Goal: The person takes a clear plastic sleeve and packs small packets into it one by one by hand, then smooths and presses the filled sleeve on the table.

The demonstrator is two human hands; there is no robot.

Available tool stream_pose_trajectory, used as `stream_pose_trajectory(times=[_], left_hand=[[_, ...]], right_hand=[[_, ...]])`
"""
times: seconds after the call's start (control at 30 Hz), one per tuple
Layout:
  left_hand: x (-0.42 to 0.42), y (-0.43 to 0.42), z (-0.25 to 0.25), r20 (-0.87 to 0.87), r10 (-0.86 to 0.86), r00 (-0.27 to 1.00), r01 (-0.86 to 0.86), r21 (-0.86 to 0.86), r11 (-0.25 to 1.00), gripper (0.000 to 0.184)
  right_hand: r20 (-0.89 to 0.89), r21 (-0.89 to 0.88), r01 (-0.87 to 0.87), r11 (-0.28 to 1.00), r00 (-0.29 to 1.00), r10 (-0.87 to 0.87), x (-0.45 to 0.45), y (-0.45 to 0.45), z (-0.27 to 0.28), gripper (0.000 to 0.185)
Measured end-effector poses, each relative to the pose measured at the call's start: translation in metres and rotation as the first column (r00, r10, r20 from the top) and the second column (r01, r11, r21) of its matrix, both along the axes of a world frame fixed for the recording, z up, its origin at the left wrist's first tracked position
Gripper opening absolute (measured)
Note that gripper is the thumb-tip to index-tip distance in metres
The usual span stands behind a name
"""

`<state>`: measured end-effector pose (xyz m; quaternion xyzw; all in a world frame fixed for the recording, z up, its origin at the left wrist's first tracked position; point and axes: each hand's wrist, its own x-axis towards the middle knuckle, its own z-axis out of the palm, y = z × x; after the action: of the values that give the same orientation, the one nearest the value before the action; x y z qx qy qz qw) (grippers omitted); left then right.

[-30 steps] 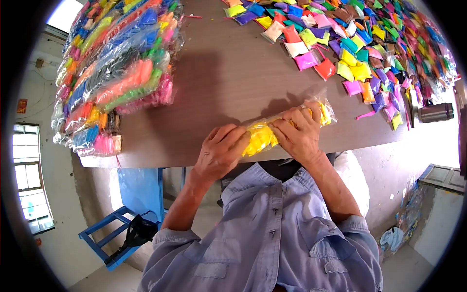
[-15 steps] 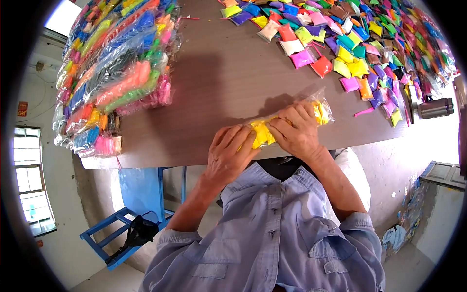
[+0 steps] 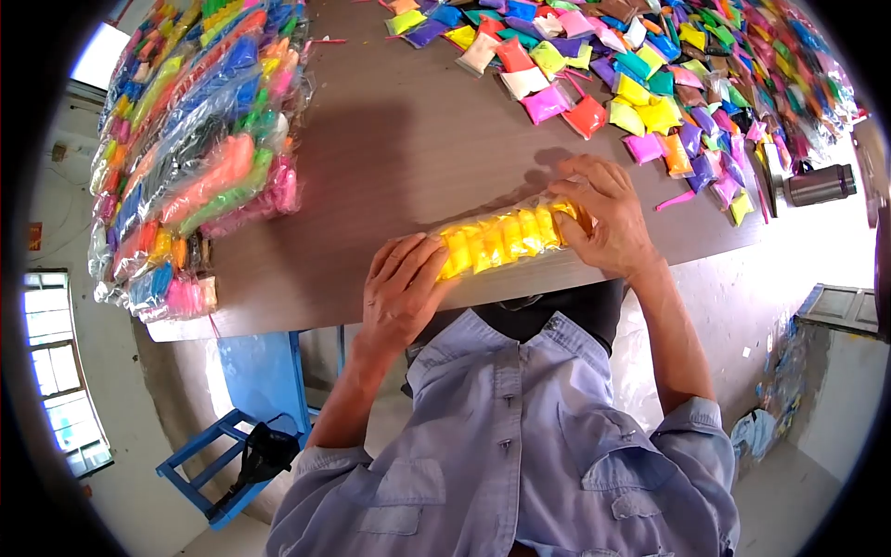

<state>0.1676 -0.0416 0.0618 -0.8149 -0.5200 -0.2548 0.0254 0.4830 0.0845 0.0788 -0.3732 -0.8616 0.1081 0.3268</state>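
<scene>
Close to the table's front edge lies a long clear plastic bag of yellow packets (image 3: 501,239), the packets lined up in a row inside it. My left hand (image 3: 401,286) is closed on the bag's left end, fingers over the top. At the other end, my right hand (image 3: 608,218) grips the bag between thumb and curled fingers. The bag's two ends are partly hidden beneath my hands.
A tall stack of filled long bags (image 3: 200,139) stands on the left of the table (image 3: 371,167). Loose colourful packets (image 3: 640,84) are heaped at the back right, near a metal cylinder (image 3: 821,186). A blue stool (image 3: 209,455) stands below left.
My right hand has moved from the middle of the bag to its right end, uncovering the row of yellow packets. My left hand has shifted slightly left, and the whole view has shifted a little.
</scene>
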Motion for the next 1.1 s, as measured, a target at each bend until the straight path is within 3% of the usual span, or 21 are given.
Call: stream_pose_trajectory(times=[0.1, 0.17, 0.4, 0.47, 0.5, 0.6, 0.67, 0.7, 0.77, 0.87, 1.1], left_hand=[[0.000, 0.000, 0.000, -0.005, 0.005, 1.000, -0.005, -0.002, 1.000, 0.048], [0.000, 0.001, 0.001, -0.009, 0.003, 1.000, -0.003, -0.006, 1.000, 0.049], [0.000, 0.003, 0.005, 0.015, 0.019, 1.000, -0.017, -0.082, 0.996, 0.049], [0.000, 0.003, 0.006, 0.006, 0.022, 1.000, -0.021, -0.085, 0.996, 0.046], [0.000, 0.004, 0.006, 0.004, 0.020, 1.000, -0.020, -0.087, 0.996, 0.046], [0.001, 0.005, 0.008, 0.016, 0.026, 1.000, -0.025, -0.099, 0.995, 0.046], [0.001, 0.005, 0.009, 0.006, 0.033, 0.999, -0.032, -0.115, 0.993, 0.047], [0.001, 0.004, 0.010, 0.004, 0.032, 0.999, -0.032, -0.117, 0.993, 0.047], [0.001, 0.004, 0.010, 0.007, 0.048, 0.999, -0.047, -0.124, 0.991, 0.048], [-0.001, 0.006, 0.009, -0.013, 0.049, 0.999, -0.051, -0.115, 0.992, 0.049], [-0.003, 0.003, 0.004, -0.054, 0.082, 0.995, -0.086, -0.091, 0.992, 0.048]], right_hand=[[-0.025, -0.100, -0.038, 0.994, 0.999, 0.036, 0.005, 0.004, -0.010, 0.036], [-0.161, -0.278, -0.037, 0.960, 0.987, -0.009, 0.001, 0.005, -0.012, 0.041], [-0.211, -0.341, 0.002, 0.940, 0.974, -0.079, 0.000, 0.010, -0.018, 0.042], [-0.317, -0.569, -0.009, 0.822, 0.925, -0.210, -0.003, 0.009, -0.014, 0.035], [-0.318, -0.571, -0.008, 0.821, 0.924, -0.212, -0.004, 0.009, -0.015, 0.035], [-0.348, -0.512, 0.014, 0.859, 0.911, -0.222, -0.007, 0.010, -0.025, 0.025], [-0.415, -0.296, 0.037, 0.954, 0.895, -0.163, -0.009, 0.011, -0.037, 0.020], [-0.417, -0.298, 0.037, 0.954, 0.894, -0.165, -0.010, 0.011, -0.038, 0.020], [-0.375, -0.073, 0.113, 0.991, 0.917, -0.133, -0.012, 0.009, -0.039, 0.019], [-0.371, 0.065, 0.131, 0.989, 0.924, -0.098, -0.014, 0.006, -0.044, 0.019], [-0.277, 0.220, 0.111, 0.969, 0.960, -0.047, -0.006, 0.004, -0.046, 0.026]])
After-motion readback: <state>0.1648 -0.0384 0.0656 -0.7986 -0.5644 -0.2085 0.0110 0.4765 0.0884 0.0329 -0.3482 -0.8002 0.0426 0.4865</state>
